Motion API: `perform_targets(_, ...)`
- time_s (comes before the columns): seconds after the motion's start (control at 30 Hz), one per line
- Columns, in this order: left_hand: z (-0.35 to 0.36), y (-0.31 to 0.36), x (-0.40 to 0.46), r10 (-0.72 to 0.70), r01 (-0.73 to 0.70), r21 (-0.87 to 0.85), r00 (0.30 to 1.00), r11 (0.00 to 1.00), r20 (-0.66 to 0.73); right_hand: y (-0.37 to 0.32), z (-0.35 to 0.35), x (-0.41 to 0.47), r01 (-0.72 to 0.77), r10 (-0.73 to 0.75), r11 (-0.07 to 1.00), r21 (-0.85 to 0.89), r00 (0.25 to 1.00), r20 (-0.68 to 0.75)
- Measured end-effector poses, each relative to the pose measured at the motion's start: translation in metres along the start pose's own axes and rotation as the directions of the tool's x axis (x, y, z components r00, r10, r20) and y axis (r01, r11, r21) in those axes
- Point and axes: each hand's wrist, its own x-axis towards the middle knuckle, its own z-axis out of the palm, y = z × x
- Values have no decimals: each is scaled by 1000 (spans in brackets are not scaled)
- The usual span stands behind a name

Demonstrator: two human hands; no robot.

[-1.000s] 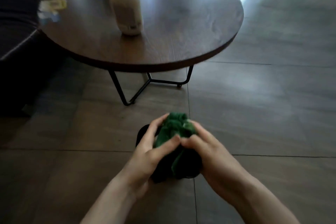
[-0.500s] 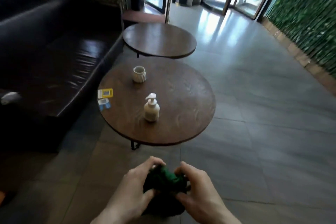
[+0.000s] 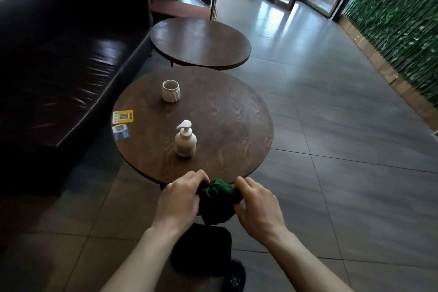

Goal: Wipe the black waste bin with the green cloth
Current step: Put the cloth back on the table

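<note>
The green cloth [image 3: 216,191] is bunched up between my two hands, in front of the near edge of the round table. My left hand [image 3: 180,199] grips its left side and my right hand [image 3: 257,206] grips its right side. A darker fold of the cloth hangs down between them. The black waste bin [image 3: 201,252] stands on the floor just below my hands, between my forearms. Its upper part is hidden behind the hanging cloth, and I cannot tell if the cloth touches it.
A round wooden table [image 3: 237,125] stands just ahead, carrying a pump bottle [image 3: 185,141], a white cup [image 3: 171,91] and two cards [image 3: 122,122]. A second round table [image 3: 201,42] is behind it. A black sofa [image 3: 59,66] runs along the left. A dark shoe [image 3: 233,277] sits beside the bin.
The view has tilted up from the floor to the room. My hands still hold the cloth, now bunched tighter, and they appear higher above the bin.
</note>
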Motion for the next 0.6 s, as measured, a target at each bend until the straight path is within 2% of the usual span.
perform_targets(0.27,87,8,138,-26,18,185,999,983,41,105,29,124,-35,39,995,-92,998,41)
perform_targets(0.47,158,-7,255,46,-65,406,997,911,57,184,67,224,9,-9,994,-112,1000,7)
perform_targets(0.53,186,-21,285,34,-76,480,995,874,96,209,89,255,26,-21,997,-79,998,63)
perform_targets(0.6,210,-39,305,-36,-63,512,983,856,180,230,114,278,63,-56,997,-44,987,153)
